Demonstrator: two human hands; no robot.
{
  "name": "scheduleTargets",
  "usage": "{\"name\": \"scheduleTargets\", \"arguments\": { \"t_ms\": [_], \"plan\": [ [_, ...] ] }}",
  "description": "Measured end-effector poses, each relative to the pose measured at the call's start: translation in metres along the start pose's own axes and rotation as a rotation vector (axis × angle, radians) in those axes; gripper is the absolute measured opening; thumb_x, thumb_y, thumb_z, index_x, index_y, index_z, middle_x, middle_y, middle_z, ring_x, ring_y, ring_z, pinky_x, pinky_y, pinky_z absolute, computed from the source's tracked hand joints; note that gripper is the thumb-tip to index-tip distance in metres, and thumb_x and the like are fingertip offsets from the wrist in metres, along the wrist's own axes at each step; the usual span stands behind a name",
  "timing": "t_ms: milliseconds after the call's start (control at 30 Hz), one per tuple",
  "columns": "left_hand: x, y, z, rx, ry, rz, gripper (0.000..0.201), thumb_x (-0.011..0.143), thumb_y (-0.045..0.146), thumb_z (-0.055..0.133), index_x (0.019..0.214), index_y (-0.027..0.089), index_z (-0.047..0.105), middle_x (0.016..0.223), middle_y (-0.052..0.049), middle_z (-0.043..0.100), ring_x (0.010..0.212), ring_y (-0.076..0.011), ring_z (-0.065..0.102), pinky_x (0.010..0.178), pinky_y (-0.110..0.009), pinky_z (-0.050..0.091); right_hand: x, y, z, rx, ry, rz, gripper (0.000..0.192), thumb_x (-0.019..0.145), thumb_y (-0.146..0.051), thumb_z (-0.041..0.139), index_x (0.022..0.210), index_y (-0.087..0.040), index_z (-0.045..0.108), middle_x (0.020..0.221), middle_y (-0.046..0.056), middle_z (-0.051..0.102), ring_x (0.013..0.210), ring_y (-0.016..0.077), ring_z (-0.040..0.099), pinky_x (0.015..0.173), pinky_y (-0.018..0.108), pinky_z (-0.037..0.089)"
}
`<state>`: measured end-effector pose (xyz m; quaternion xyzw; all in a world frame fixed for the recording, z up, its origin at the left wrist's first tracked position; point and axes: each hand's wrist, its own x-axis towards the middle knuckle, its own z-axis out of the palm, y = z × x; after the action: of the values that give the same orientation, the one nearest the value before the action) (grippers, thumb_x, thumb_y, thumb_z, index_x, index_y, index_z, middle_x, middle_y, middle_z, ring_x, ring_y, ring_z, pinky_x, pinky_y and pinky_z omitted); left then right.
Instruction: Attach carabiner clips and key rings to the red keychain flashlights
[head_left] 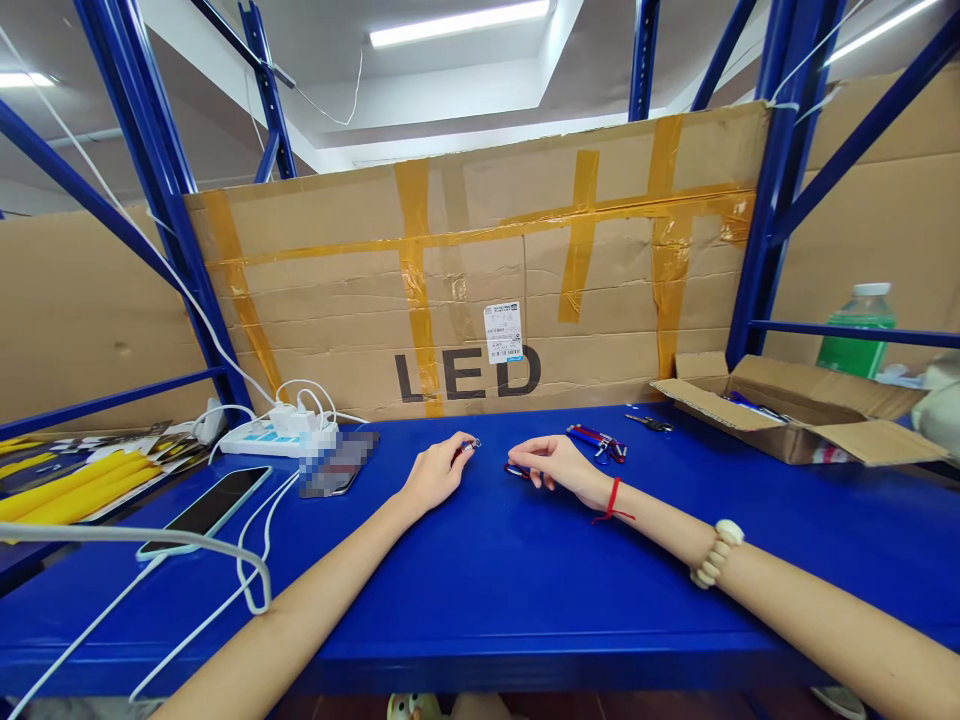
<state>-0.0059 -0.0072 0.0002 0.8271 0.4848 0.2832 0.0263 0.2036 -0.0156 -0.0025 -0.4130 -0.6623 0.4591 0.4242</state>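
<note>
My left hand [439,472] is closed in a pinch just above the blue tabletop. Between its thumb and fingers is a small dark red piece with a metal ring [477,443] sticking out. To its right, my right hand [553,463] has thumb and forefinger pressed together, the other fingers curled. Below those fingertips shows a small red and blue piece [516,470]; whether the hand grips it or it lies on the table I cannot tell. Beyond the right hand lies a little pile of red and blue metallic clips [601,443], shaped like small carabiners.
Keys [651,423] lie behind the pile, near an open cardboard box [772,425]. At left are a phone [214,505], a second phone [349,465], a power strip [262,440] and white cables [255,590] crossing near my left forearm. Cardboard [345,330] walls the back.
</note>
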Motion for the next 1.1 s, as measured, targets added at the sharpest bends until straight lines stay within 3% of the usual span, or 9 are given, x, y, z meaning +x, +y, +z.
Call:
{"name": "scheduleTargets", "arguments": {
  "t_ms": [233,500,667,833,1100],
  "plan": [
    [0.0,0.001,0.0,-0.003,-0.005,0.002,0.024,0.09,0.03,0.034,0.105,0.026,0.052,0.096,0.001,0.067,0.086,-0.0179,0.063,0.072,-0.027,0.045,-0.003,-0.003,0.0,-0.013,0.002,0.008,0.029,0.07,-0.039,0.063,0.081,-0.013,0.07,0.081,0.007,0.067,0.042,0.0025,0.047,0.034,0.014,0.03],
    [0.0,0.001,-0.001,0.0,0.001,-0.001,0.024,0.09,0.03,0.035,0.105,0.026,0.053,0.097,0.001,0.067,0.087,-0.0184,0.063,0.073,-0.028,0.046,-0.002,-0.001,0.001,-0.046,0.001,0.001,0.034,0.064,-0.035,0.071,0.087,-0.011,0.07,0.062,0.004,0.064,0.042,0.004,0.046,0.036,0.015,0.031],
    [0.0,0.001,0.0,0.0,0.005,0.004,0.024,0.09,0.03,0.035,0.105,0.027,0.053,0.095,0.001,0.067,0.087,-0.0183,0.063,0.072,-0.027,0.046,-0.004,-0.003,0.001,-0.05,-0.004,-0.004,0.034,0.069,-0.042,0.066,0.08,-0.011,0.07,0.073,0.006,0.066,0.043,0.0035,0.047,0.035,0.015,0.031],
    [-0.001,0.002,0.0,-0.008,0.0,0.014,0.024,0.09,0.029,0.034,0.105,0.027,0.053,0.095,0.001,0.067,0.087,-0.0177,0.064,0.072,-0.027,0.046,-0.005,-0.004,0.002,-0.047,-0.026,-0.005,0.033,0.066,-0.033,0.07,0.094,-0.014,0.07,0.082,0.006,0.068,0.046,0.0037,0.048,0.036,0.015,0.031],
    [-0.004,0.012,0.001,-0.031,-0.022,0.054,0.024,0.09,0.029,0.036,0.106,0.026,0.053,0.099,0.001,0.067,0.087,-0.017,0.063,0.073,-0.026,0.047,-0.007,-0.003,0.0,0.004,-0.071,-0.022,0.036,0.069,-0.043,0.066,0.089,-0.014,0.071,0.081,0.006,0.066,0.047,0.0033,0.048,0.037,0.014,0.031]
  ]
}}
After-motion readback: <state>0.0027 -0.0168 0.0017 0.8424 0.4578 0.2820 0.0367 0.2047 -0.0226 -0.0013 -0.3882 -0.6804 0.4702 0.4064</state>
